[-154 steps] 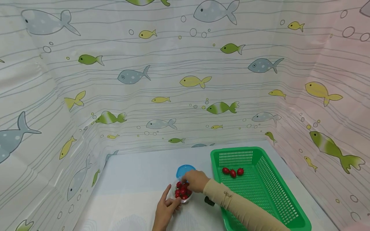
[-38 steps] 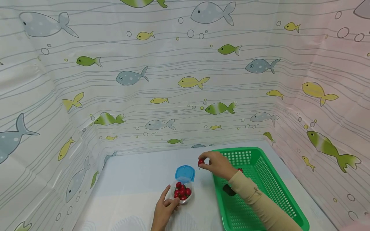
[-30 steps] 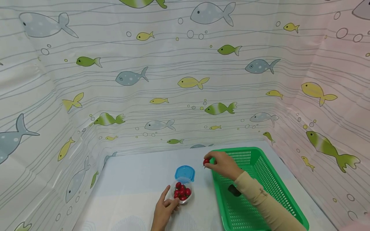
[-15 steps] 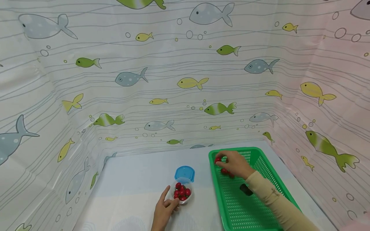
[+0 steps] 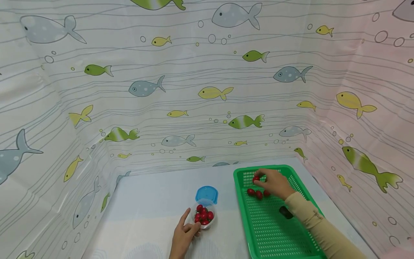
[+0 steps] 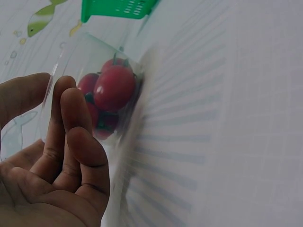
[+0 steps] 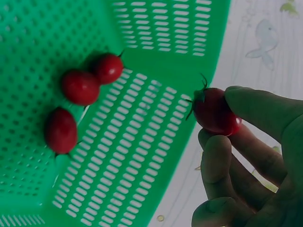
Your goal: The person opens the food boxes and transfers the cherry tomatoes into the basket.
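Note:
In the head view my left hand [image 5: 184, 235] holds the near left side of a small clear plastic container [image 5: 211, 223] heaped with several cherry tomatoes [image 5: 203, 216]. The left wrist view shows its bent fingers against the clear wall. My right hand [image 5: 275, 183] is over the far end of a green plastic basket [image 5: 240, 205], pinching a single cherry tomato [image 7: 215, 111] between thumb and fingers, its green stem showing. Three other tomatoes [image 7: 80, 87] lie on the basket floor, below and apart from the held one.
Attached to the container's far side, a blue lid [image 5: 207, 194] lies folded back on the white table [image 5: 155, 201]. The long basket stands to the right with raised, slotted walls. Fish-patterned sheets [image 5: 181, 72] enclose the back and both sides.
My right hand has taken a tomato from the container and carried it right, over the basket wall and above the basket. My left hand has stayed on the container.

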